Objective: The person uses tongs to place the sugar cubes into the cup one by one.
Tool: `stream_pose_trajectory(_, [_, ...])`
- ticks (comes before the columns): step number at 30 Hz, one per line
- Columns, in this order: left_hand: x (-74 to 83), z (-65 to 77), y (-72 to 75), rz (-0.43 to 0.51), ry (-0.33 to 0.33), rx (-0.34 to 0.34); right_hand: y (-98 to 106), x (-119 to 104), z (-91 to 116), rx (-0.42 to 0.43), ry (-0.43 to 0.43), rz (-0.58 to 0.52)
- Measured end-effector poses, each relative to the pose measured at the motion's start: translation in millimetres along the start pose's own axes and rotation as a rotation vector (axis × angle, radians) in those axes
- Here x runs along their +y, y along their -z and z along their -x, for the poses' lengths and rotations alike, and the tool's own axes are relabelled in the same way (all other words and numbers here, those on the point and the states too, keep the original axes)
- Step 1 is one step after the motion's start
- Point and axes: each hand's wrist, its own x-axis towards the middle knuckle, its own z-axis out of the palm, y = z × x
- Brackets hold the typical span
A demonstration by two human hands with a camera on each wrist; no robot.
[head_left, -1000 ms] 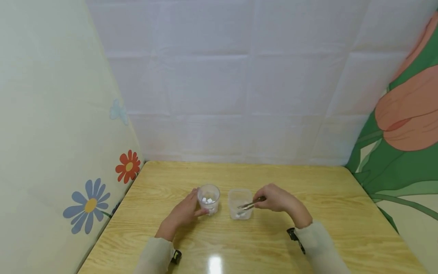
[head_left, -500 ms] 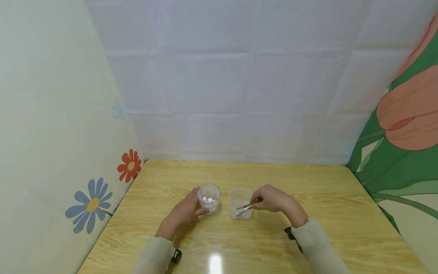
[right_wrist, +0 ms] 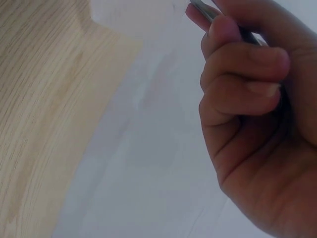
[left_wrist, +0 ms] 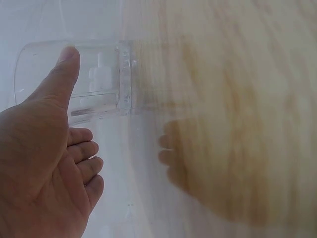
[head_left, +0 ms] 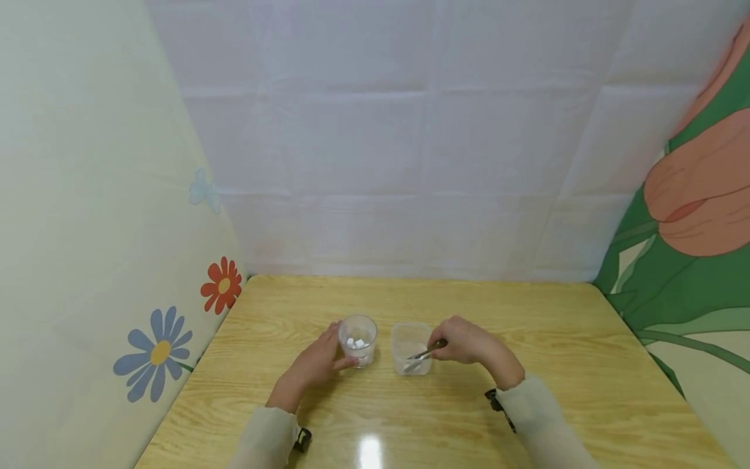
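In the head view my left hand holds a clear glass by its left side, with the thumb across the near face. Small white cubes lie inside the glass. The left wrist view has the thumb pressed along the glass, the other fingers bent beside it. My right hand grips slim metal tongs, fingers curled round them. Their tips reach down into a square translucent container, right of the glass. Whether the tips pinch a cube I cannot tell. In the right wrist view the tongs are mostly hidden by the fingers.
Glass and container stand side by side on a wood-grain table. A white creased sheet hangs behind the back edge. Flower-patterned walls flank the table left and right. Each wrist wears a dark strapped device.
My right hand has shifted slightly left, bringing the tongs a little further over the container. The left hand and the glass have stayed in place.
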Motion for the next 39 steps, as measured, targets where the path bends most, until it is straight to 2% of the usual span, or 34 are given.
stream_pose_trajectory(9, [2.6, -2.8, -5.4, 0.004, 0.004, 0.001, -1, 7, 1, -0.004, 0.022, 0.005])
stream_pose_trajectory(19, [1.0, -4.0, -7.4, -0.005, 0.003, 0.002, -1, 12, 0, 0.058, 0.033, 0.002])
stream_pose_trajectory(39, [1.4, -3.4, -6.9, 0.012, 0.004, 0.007, 7, 10, 7, 0.125, 0.047, -0.014])
